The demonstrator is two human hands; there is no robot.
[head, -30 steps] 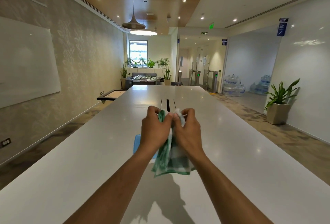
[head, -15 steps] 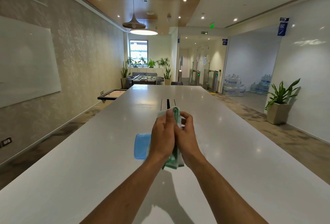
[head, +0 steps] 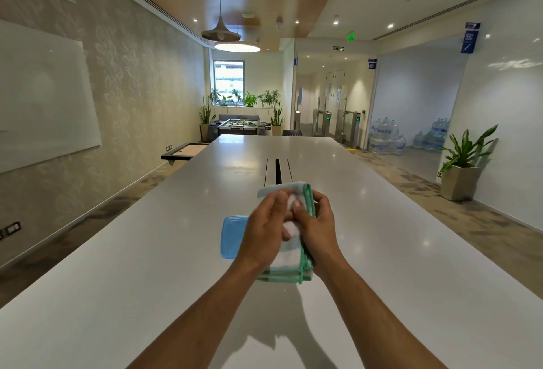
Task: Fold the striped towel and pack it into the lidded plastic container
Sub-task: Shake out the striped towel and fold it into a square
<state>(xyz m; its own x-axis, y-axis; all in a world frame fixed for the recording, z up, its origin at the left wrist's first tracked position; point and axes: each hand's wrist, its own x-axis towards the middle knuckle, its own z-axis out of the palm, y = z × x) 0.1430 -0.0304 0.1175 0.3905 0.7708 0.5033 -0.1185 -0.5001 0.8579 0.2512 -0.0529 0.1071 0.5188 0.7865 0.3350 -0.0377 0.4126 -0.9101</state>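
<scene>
Both hands are up over the white table (head: 147, 265), the left hand (head: 266, 230) and right hand (head: 318, 227) pinching the folded green-striped towel (head: 289, 254) between them. The blue lidded container (head: 232, 236) (mostly hidden behind the left hand) sits just beyond.

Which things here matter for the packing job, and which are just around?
For the job: towel, held by left hand and right hand; blue container lid.
Just around: table, potted plant, water bottles, whiteboard.
</scene>
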